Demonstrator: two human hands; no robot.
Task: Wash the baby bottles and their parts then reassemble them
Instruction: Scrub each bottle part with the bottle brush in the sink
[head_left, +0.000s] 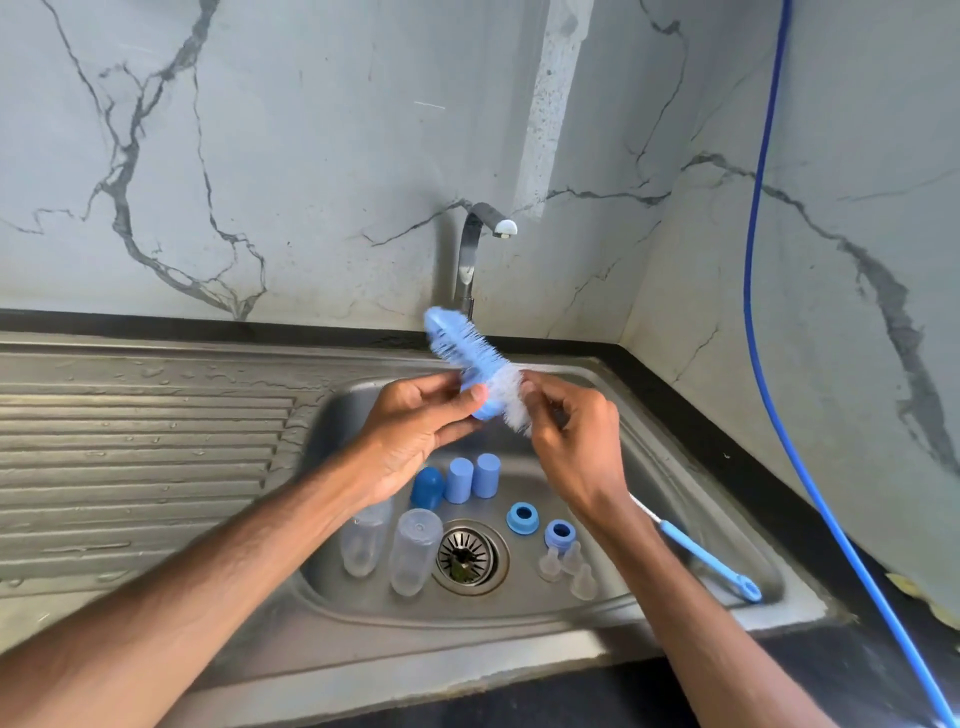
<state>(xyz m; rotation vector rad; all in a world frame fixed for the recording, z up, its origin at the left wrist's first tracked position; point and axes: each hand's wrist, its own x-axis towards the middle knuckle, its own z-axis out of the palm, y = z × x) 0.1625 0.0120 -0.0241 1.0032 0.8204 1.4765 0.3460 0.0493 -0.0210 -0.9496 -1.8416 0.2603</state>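
2 clear bottles (415, 551) stand in the sink (337, 415).

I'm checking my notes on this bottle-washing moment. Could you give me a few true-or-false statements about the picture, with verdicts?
1. The right hand grips the bottle brush. True.
2. The left hand pinches a blue part at the bristles. True.
3. Water streams from the tap. False: no stream falls from the tap.
4. Clear bottles stand in the sink, left of the drain. True.
5. The teats are fitted on the bottles. False: three clear teats sit loose, right of the drain.
6. The blue rings lie outside the sink. False: the two in view lie in the basin.
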